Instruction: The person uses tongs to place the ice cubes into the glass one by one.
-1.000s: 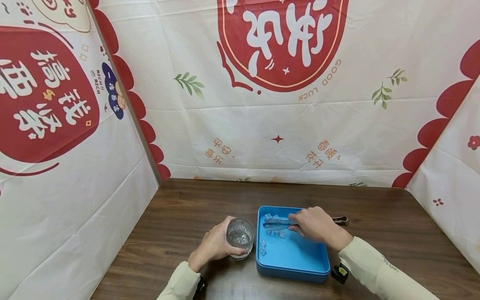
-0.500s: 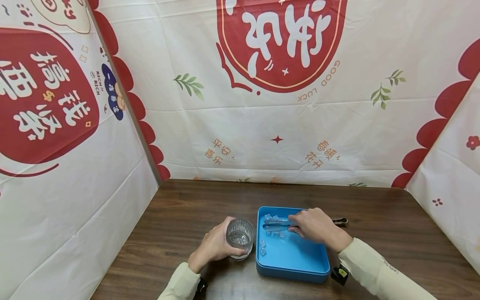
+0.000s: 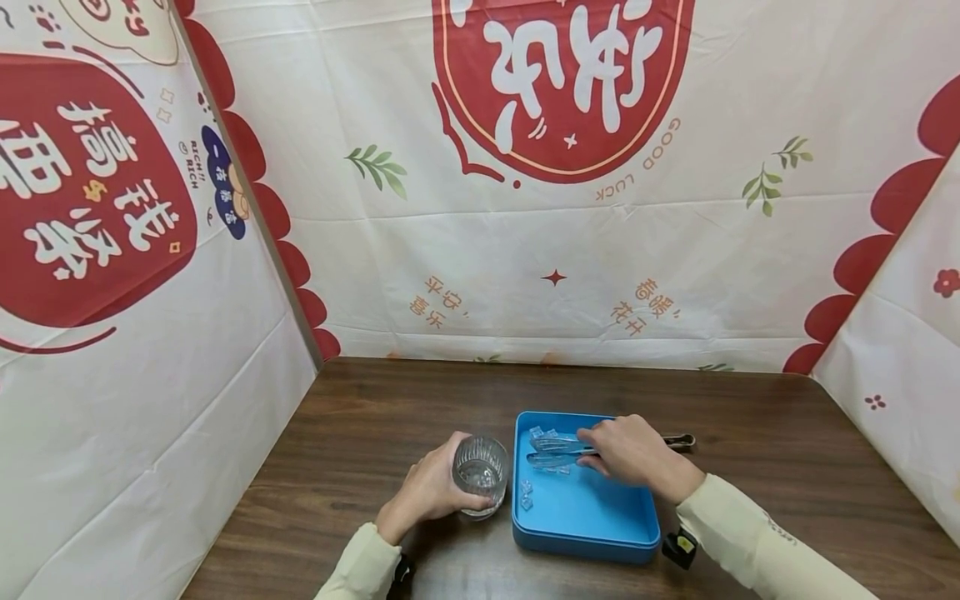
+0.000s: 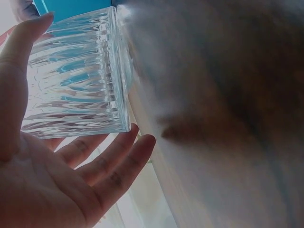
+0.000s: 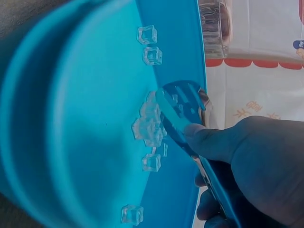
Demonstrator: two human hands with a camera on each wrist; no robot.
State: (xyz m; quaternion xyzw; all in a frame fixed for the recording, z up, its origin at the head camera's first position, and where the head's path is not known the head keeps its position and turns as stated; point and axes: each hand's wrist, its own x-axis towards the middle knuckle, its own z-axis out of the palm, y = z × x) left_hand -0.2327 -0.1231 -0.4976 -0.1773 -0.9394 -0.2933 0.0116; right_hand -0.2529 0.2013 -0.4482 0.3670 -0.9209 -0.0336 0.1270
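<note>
Fingers [image 5: 207, 205] of our right hand [image 3: 630, 450] are gripping the slotted serving tongs [image 5: 173, 116], thumb pressing from the opposite side. Tongs are extending over the blue tray [image 3: 600, 508], tips sitting at the clump of clear cubes [image 5: 147, 126] near the left wall. Whether a cube is sitting between the tips, we can't tell; ice or acrylic, can't tell either.

Handling, our guess: cubes are going to be light, hard, slick-faced, easily squirting out of a crooked pinch. Best hold: two opposite flat faces, tips square, moderate squeeze. Tongs are looking stiff but springy; we're judging mid-arm, where we're gripping, as good for control.

Two more cubes [image 5: 152, 56] are lying near the same wall, closer to us, apart from the clump.

Just left of the tray, our left hand [image 3: 431, 485] is gripping the ribbed drinking glass [image 4: 76, 80], thumb on the near side, fingers wrapping behind. Glass is looking roughly upright; something clear is sitting low inside, can't tell what. We're rating it fairly heavy, rigid, breakable, slippery if wet; round the body is the safe hold.

Further out: brown wood-grain table [image 3: 390, 408] is carrying the tray, pale sleeves [image 3: 742, 525] are covering our arms, a black device [image 3: 681, 547] is sitting at the right wrist, printed cloth [image 3: 465, 242] is hanging behind and at both sides.
</note>
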